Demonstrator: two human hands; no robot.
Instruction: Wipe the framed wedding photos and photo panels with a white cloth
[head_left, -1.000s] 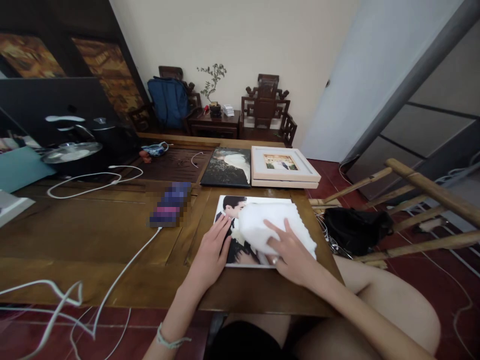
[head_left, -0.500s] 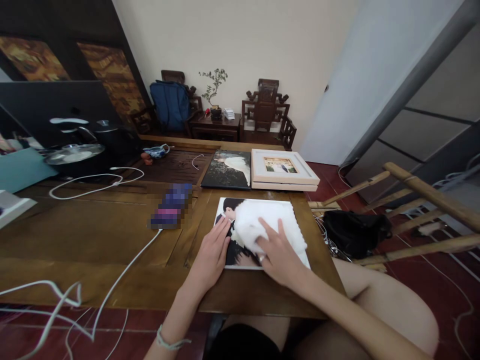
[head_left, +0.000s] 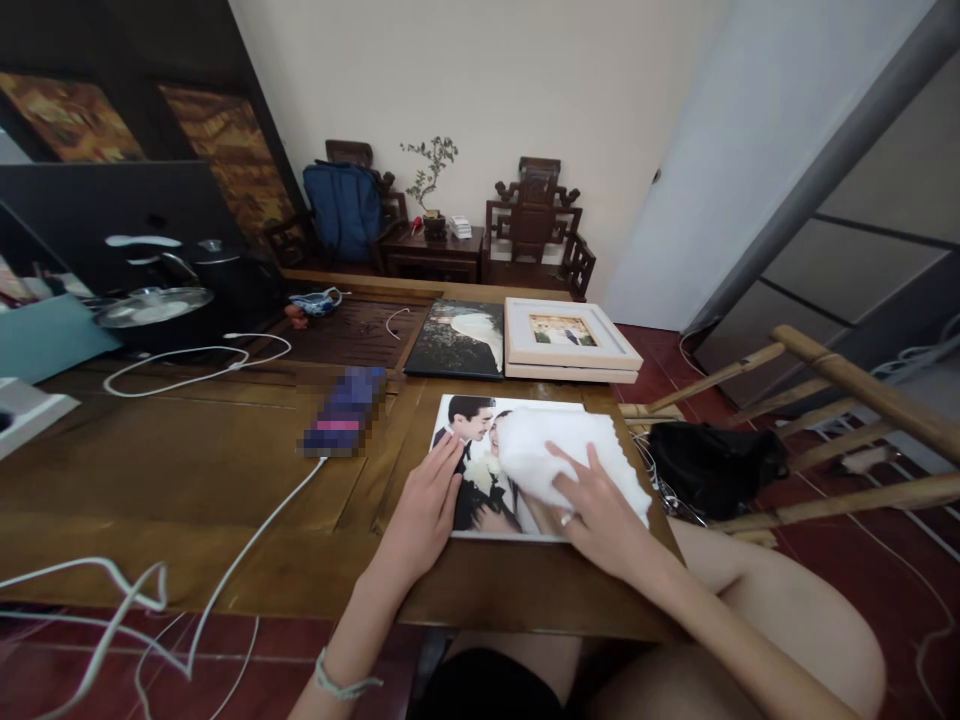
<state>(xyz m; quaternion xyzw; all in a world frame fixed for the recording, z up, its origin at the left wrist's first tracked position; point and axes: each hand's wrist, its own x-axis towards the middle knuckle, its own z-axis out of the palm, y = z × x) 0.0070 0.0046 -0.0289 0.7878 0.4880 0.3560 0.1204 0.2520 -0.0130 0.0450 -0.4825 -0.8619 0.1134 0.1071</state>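
A white-edged photo panel [head_left: 480, 505] showing a couple in wedding dress lies flat near the table's front right corner. My left hand [head_left: 431, 485] is stretched out with its fingertips resting on the panel's left edge. A fluffy white cloth [head_left: 555, 435] covers much of the right part of the picture and hangs past its right edge. My right hand [head_left: 600, 505], with a ring on one finger, grips the cloth from above and presses it on the panel. Some of its fingers are stretched over the cloth, others bent into it.
Behind the panel lie a dark photo panel [head_left: 457, 338] and a pale wooden picture frame [head_left: 630, 372] on top of another. A blurred-out phone [head_left: 341, 410] on a white cable lies to the left. A lidded pot [head_left: 161, 310] stands farther left. A bamboo chair [head_left: 840, 390] is at right.
My right hand has slid the cloth to the right over the panel, uncovering more of the couple in the picture. My left hand stays in place.
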